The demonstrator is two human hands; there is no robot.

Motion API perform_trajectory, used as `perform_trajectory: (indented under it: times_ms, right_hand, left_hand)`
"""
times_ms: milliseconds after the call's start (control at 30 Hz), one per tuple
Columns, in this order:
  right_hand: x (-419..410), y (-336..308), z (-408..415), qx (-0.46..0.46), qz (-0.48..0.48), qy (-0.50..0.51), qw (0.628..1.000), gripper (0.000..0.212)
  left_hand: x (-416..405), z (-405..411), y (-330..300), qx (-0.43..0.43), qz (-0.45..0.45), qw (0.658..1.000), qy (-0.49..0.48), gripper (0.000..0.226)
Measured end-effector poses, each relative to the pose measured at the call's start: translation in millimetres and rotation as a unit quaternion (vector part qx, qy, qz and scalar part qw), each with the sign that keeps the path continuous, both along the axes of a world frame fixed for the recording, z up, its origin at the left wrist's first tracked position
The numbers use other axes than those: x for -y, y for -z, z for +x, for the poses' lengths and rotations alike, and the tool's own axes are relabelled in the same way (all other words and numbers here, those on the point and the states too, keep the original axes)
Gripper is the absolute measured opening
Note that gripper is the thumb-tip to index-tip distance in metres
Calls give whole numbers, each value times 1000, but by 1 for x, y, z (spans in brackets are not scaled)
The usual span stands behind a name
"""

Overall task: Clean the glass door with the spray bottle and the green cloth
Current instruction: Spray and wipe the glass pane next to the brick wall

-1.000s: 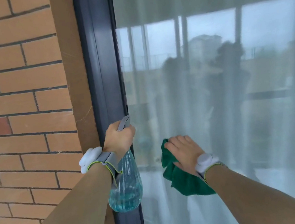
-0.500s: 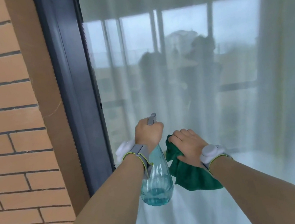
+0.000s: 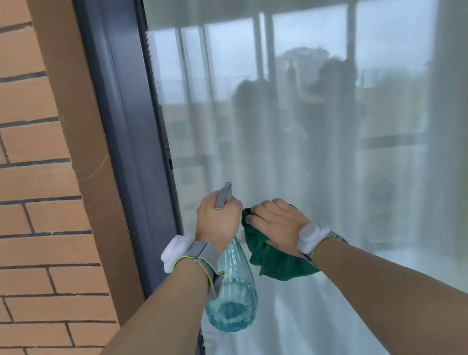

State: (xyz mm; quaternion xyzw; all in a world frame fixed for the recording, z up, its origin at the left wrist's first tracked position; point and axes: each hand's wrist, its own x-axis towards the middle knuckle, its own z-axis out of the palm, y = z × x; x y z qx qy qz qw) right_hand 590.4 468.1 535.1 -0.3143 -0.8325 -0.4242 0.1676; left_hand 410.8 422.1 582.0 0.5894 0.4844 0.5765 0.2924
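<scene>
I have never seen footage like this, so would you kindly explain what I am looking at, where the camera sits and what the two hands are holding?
There is no machine here: a person films with one wide-angle camera worn on the head, looking forward and down along both forearms. Each wrist carries a grey strap with a white sensor pod.

The left hand grips a clear teardrop-shaped spray bottle with blue liquid at its bottom and a grey trigger head on top. The right hand presses a crumpled green cloth against the glass door, fingers curled over it.

The glass reflects windows and dark figures, with a sheer white curtain behind it. To the left stand the dark grey door frame and an orange brick wall.
</scene>
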Motion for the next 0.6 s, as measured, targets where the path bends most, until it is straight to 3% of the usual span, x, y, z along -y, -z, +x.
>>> perform_trajectory:
  times_ms: [100, 233, 467, 600]
  right_hand:
    - [-9, -17, 8, 7, 43, -30, 999, 54]
    - [-11, -48, 9, -95, 85, -19, 992, 66]
    - [-7, -59, 1, -251, 99, 20, 963, 60]
    - [-6, -32, -21, -219, 61, 40, 973, 65]
  left_hand:
    - [-1, -16, 0, 0, -2, 1000, 30, 10]
    - [-5, -26, -3, 14, 6, 1000, 5, 22]
    - [0, -23, 7, 41, -3, 999, -9, 24]
    - [2, -23, 21, 30, -7, 999, -12, 20]
